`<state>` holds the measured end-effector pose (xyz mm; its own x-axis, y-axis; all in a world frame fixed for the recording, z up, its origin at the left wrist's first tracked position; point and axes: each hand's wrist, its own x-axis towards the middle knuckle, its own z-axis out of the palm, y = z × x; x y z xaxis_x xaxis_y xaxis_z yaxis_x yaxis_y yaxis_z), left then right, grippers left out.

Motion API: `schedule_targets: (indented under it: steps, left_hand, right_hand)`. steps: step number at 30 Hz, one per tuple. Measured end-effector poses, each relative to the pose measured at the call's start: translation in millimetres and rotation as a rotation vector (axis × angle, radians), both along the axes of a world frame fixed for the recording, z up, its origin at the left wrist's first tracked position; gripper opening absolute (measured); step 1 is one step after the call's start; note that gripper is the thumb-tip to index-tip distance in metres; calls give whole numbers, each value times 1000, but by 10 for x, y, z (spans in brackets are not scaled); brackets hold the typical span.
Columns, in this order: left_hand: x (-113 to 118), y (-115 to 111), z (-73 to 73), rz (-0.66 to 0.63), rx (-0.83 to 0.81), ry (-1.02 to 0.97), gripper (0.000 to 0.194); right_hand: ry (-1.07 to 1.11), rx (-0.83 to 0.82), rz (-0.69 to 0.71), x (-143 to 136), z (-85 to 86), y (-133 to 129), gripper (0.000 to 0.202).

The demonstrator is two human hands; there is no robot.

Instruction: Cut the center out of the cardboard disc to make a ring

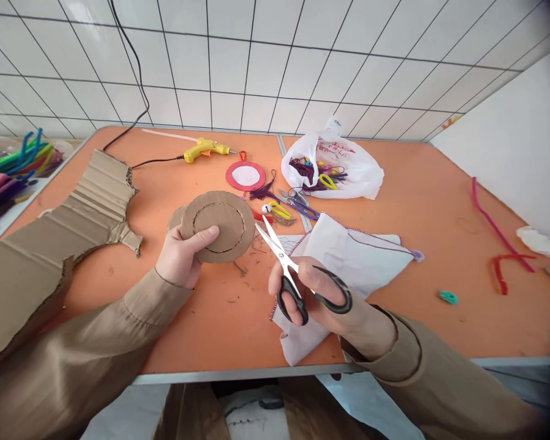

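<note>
My left hand (183, 256) pinches a round cardboard disc (231, 223), its thumb on the front face. A dark dashed circle is marked or cut inside the disc's edge, and a second cardboard piece (176, 217) shows behind it. Black-handled scissors (282, 255) are in my right hand (318, 290), with fingers through the loops. The blades are slightly apart and point up and left, close to the disc's right edge without touching it. Beneath my right hand lies a white cloth (362, 256) with dark red stitched edging.
Torn cardboard (41, 250) covers the left side. Toward the wall are a yellow glue gun (206, 148), a red ring (246, 176), purple scissors (302, 206) and a plastic bag (360, 174) of tassels. Pipe cleaners (497, 220) and a green coil (449, 297) lie right.
</note>
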<state>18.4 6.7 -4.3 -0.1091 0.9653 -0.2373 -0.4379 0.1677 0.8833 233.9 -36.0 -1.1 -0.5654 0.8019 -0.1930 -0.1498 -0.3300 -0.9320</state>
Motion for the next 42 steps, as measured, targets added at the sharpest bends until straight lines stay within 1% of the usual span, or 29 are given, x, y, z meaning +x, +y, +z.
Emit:
schedule_targets:
  steps: [5, 8, 12, 21, 26, 34, 38, 42]
  left_hand:
    - [4, 4, 8, 19, 18, 19, 40]
    - [4, 4, 14, 15, 24, 19, 38]
    - [10, -1, 23, 10, 38, 35, 36]
    - [63, -63, 22, -20, 106, 55, 31]
    - [70, -82, 18, -52, 153, 52, 29]
    - [16, -89, -35, -102, 244, 151, 28]
    - [8, -107, -10, -148, 294, 218, 26]
    - [30, -131, 37, -165, 313, 231, 24]
  right_hand:
    - [28, -41, 101, 11, -11, -13, 55]
    - [-4, -56, 103, 1, -14, -20, 56]
    - [21, -89, 123, -15, -17, -20, 57]
    - [28, -110, 120, -26, -15, -7, 57]
    - [10, -100, 89, -40, -19, -22, 58]
    - [-12, -82, 106, -13, -42, -2, 59]
    - [-4, -104, 108, -12, -48, -2, 58]
    - [18, -133, 100, -24, -44, -13, 58]
